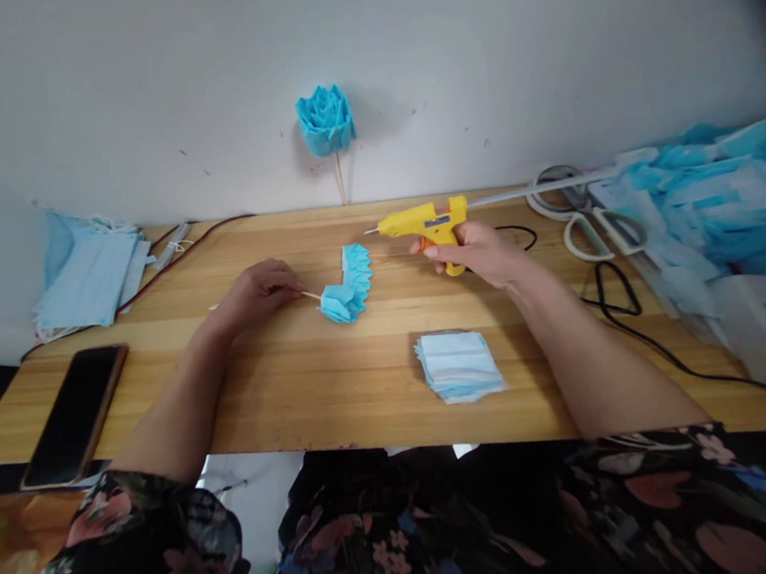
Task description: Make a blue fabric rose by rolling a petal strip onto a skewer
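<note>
My left hand (259,291) is closed in a pinch on a thin wooden stick (311,295) lying on the wooden table (378,393). At the stick's right end a strip of folded blue petals (351,285) is partly rolled into a bud, with the loose strip running up and away. My right hand (479,253) grips a yellow glue gun (426,223), finger on the orange trigger, nozzle pointing left just above the strip's far end. A clear glue stick (527,191) juts from the gun's back.
A finished blue flower (326,120) on a stick leans on the wall. Blue face masks (90,275) lie at back left, a black phone (75,413) at front left, a stack of folded blue pieces (461,366) in front, scissors (594,228), black cord (630,312) and blue scraps (721,198) at right.
</note>
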Tool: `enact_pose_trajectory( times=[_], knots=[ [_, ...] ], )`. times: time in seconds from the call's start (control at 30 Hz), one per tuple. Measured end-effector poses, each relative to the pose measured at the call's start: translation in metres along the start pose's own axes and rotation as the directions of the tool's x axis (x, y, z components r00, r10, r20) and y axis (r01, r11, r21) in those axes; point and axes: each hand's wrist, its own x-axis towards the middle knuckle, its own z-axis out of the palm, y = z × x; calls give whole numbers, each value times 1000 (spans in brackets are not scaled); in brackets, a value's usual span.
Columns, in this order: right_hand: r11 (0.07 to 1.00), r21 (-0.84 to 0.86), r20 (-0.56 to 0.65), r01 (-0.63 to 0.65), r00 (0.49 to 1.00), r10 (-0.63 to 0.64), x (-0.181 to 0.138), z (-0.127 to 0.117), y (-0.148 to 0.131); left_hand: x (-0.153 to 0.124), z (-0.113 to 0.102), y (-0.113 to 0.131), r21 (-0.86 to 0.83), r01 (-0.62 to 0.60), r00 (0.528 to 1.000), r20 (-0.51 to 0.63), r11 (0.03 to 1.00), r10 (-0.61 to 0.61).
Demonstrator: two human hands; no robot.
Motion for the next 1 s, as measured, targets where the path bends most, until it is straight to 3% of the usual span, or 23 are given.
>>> enact_pose_trajectory(
  times=[0.23,0.53,0.77,1.0],
  knots=[
    [950,310,83,-49,996,24,-6,2,-6,1,0,-1,3,-13,1000,8,1000,13],
    [838,523,-56,-156,975,217,-5,11,-19,0,1,-3,-5,-25,1000,9,1000,25],
    [850,525,-77,36,997,5,-5,10,-13,1,2,-4,-28,-59,998,-22,998,59],
    [965,256,29,53,998,-63,0,21,-1,1,2,-3,-31,-55,998,-27,998,54]
  ],
)
